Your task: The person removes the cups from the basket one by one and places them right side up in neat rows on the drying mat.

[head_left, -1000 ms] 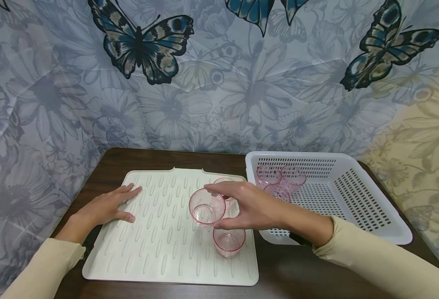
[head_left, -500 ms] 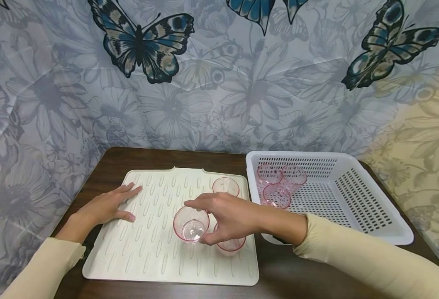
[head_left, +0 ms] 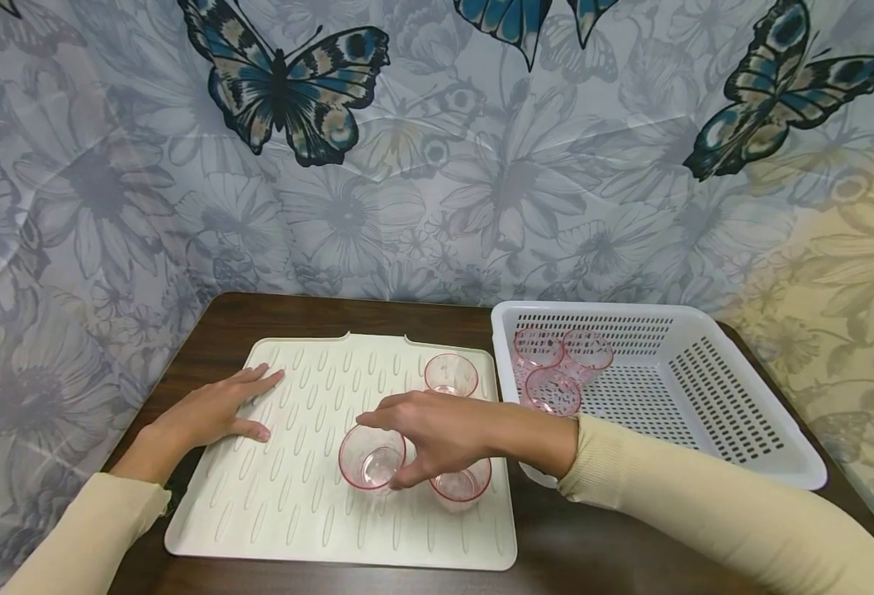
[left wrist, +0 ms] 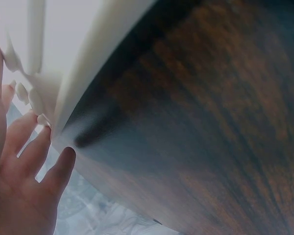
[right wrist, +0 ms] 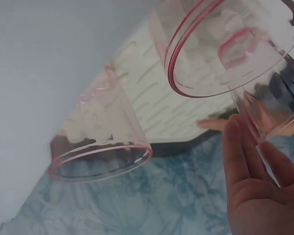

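My right hand (head_left: 444, 430) grips a clear pink-rimmed glass (head_left: 368, 469), upright over the middle of a cream ridged drying mat (head_left: 258, 512). In the right wrist view, the fingers (right wrist: 237, 152) lie along the side of that glass, partly behind a nearer one. On the mat's right side stand two similar glasses, a far one (head_left: 450, 376) and a near one (head_left: 461, 492), the latter partly covered by the right hand. My left hand (head_left: 210, 417) rests at the mat's left edge with fingers spread; its fingertips show along that edge in the left wrist view.
To the right, a white perforated basket (head_left: 675, 311) holds three pink-rimmed glasses (head_left: 553, 392) in its left part, and the right forearm passes over its near-left corner. Everything sits on a dark wooden table (head_left: 586, 537). Behind it hangs a butterfly-print cloth (head_left: 437, 215).
My right hand has moved left and toward the near edge with the glass, uncovering the far glass and partly covering the near one. The left hand has stayed put.
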Motion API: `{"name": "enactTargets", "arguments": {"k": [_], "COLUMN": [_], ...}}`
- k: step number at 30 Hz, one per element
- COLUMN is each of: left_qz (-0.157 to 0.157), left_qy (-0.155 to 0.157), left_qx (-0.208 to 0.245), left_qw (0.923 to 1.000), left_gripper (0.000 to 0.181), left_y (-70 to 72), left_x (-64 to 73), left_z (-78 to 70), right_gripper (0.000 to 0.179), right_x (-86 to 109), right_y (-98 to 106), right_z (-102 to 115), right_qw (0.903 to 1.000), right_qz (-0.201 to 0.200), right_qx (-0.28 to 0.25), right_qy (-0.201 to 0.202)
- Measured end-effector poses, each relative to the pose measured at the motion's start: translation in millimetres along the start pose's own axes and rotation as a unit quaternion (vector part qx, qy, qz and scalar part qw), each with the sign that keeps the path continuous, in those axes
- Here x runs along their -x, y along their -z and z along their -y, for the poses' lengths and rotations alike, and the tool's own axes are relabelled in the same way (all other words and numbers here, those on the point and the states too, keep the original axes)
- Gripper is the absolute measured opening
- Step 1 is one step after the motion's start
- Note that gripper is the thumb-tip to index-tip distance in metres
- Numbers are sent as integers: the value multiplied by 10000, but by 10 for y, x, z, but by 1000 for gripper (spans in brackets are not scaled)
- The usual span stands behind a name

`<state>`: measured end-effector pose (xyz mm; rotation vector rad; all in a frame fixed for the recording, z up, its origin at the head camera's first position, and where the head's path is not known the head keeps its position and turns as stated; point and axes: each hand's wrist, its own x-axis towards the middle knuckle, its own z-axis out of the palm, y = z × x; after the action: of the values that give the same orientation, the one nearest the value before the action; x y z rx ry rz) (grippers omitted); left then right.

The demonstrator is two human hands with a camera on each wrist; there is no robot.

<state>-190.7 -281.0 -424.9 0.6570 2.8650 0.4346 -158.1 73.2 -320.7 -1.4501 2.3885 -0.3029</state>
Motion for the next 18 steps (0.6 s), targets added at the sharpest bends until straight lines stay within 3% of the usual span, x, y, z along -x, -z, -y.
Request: {"name": "enactTargets", "arguments": {"k": [13, 18], "left_qz": [4, 17], "left_qy": [33, -9], "left_qx": [-4, 39], "left_qw": [10000, 10000], "left_gripper": [100, 100], "left_y": [17, 14], "left_x": [4, 17], "left_z": [13, 6], "right_gripper": [71, 72], "right_x": [-182, -205], "right_y": [-28, -40], "right_z": [6, -8], "right_qw": [9984, 9975], "right_qz": [528, 710], "right_qx": [90, -34], "right_qy": [173, 31]}}
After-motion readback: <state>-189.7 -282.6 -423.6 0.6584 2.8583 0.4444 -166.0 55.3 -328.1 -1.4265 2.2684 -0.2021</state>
